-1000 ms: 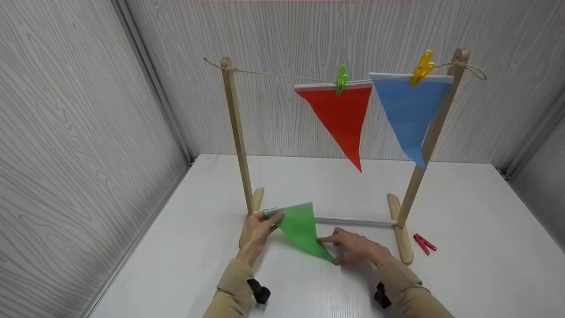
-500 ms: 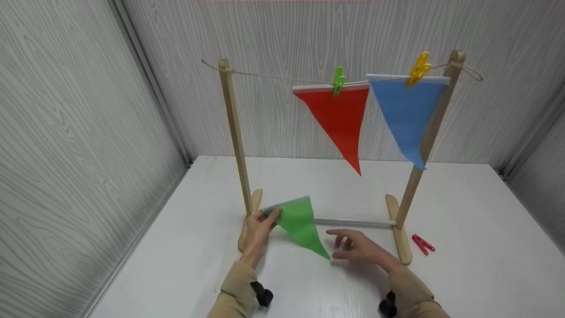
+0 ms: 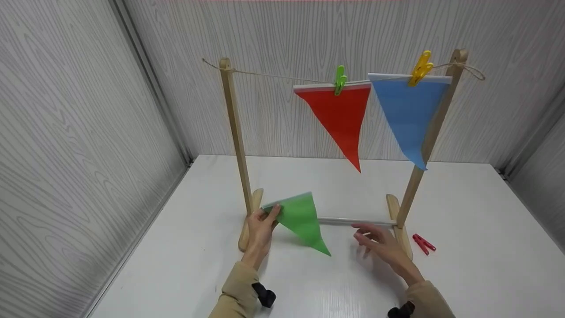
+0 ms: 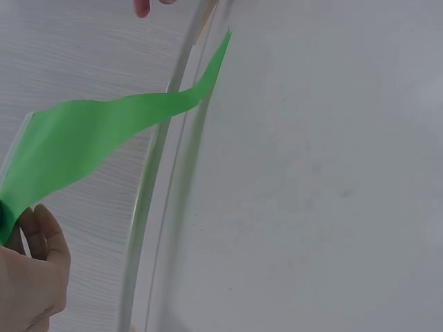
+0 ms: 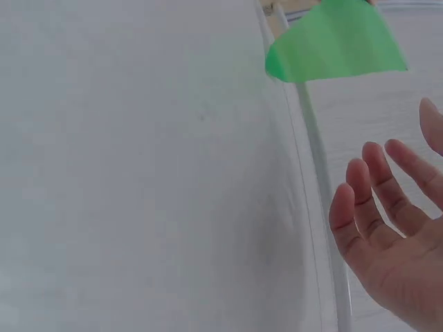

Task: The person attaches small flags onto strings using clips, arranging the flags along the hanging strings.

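Note:
My left hand [image 3: 261,227] pinches the upper left corner of a green triangular pennant [image 3: 303,218] that has a pale band along its top edge. The pennant hangs slanted over the table, its tip pointing down to the right. In the left wrist view the same green pennant [image 4: 83,142] ripples out from the fingers. My right hand [image 3: 382,245] hovers to the right, apart from the pennant, with loosely bent fingers and nothing in it; the right wrist view shows the right hand [image 5: 398,228] palm up. A red clothespin [image 3: 424,244] lies on the table beyond it.
A wooden stand with a left post [image 3: 237,132] and right post [image 3: 435,132] carries a twine line [image 3: 273,76]. A green clothespin [image 3: 340,81] holds a red pennant [image 3: 342,117] there; a yellow clothespin [image 3: 421,69] holds a blue pennant [image 3: 408,112]. A rod [image 3: 353,221] joins the feet.
My right hand has let go of the pennant's lower tip and moved right, its fingers loosening. The left hand has raised the pennant slightly, and its tip now hangs free.

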`<state>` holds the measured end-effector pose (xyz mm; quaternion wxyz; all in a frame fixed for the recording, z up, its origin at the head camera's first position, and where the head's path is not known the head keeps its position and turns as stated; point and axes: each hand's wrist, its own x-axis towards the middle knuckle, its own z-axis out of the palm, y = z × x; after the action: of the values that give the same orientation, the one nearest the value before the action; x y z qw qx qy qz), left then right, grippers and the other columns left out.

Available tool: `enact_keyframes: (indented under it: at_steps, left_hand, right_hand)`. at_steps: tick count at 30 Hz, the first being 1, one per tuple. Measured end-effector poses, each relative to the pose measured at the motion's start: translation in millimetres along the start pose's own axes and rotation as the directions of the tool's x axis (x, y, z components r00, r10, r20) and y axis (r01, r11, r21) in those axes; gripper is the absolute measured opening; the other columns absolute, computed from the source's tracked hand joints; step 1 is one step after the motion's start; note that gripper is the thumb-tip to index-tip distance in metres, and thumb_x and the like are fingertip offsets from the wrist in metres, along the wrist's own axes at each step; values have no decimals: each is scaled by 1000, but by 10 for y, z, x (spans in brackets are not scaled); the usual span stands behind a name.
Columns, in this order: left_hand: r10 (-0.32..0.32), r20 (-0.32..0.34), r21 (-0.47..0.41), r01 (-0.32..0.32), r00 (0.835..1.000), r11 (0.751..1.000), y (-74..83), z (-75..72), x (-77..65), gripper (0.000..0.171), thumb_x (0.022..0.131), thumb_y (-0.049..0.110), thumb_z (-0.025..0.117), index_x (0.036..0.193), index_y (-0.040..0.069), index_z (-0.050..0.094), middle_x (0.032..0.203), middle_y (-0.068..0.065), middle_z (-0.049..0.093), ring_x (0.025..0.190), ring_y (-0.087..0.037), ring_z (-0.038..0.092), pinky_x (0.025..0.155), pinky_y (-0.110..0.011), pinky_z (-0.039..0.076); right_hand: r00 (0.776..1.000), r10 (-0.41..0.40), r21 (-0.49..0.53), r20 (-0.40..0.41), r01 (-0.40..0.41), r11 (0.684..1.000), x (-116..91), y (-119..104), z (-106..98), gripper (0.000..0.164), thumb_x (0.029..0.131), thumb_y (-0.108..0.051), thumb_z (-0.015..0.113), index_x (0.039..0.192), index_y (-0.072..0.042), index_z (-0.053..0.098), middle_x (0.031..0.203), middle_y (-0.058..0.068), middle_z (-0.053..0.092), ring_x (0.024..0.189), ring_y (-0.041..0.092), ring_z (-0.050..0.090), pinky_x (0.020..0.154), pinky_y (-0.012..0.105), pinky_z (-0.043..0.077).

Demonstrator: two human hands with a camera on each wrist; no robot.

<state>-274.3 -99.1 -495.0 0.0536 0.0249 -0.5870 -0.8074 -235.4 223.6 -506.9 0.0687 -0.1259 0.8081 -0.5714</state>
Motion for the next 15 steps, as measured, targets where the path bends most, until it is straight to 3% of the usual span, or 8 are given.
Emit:
enact_keyframes:
  at_steps: [5, 10, 15]
  left_hand:
    - [1, -8, -52, -2, 1000, 999, -3, 14, -8, 34, 99, 17, 66, 121, -9, 62, 112, -5, 70, 106, -12, 68, 108, -37, 51]
    - [-8, -31, -93, 5, 999, 996, -19, 30, -13, 30, 99, 15, 65, 118, -7, 63, 112, -4, 68, 107, -11, 66, 111, -43, 48]
    - [4, -52, -118, -10, 999, 993, -31, 34, -11, 29, 98, 14, 66, 117, -8, 64, 110, -4, 68, 105, -11, 65, 110, -44, 49]
  right_hand:
    - [969, 44, 172, -243, -2, 985, -93, 40, -106, 38, 100, -16, 62, 134, 2, 59, 107, 7, 69, 89, 11, 64, 75, 23, 58]
    - [914, 80, 292, -399, 43, 956, -179, 73, -240, 41, 101, -22, 62, 134, 2, 57, 96, -4, 69, 87, 10, 64, 76, 21, 58]
    - [847, 83, 326, -525, 110, 939, -268, 124, -390, 44, 100, -22, 64, 132, 6, 56, 92, -2, 68, 80, 7, 63, 71, 19, 57]
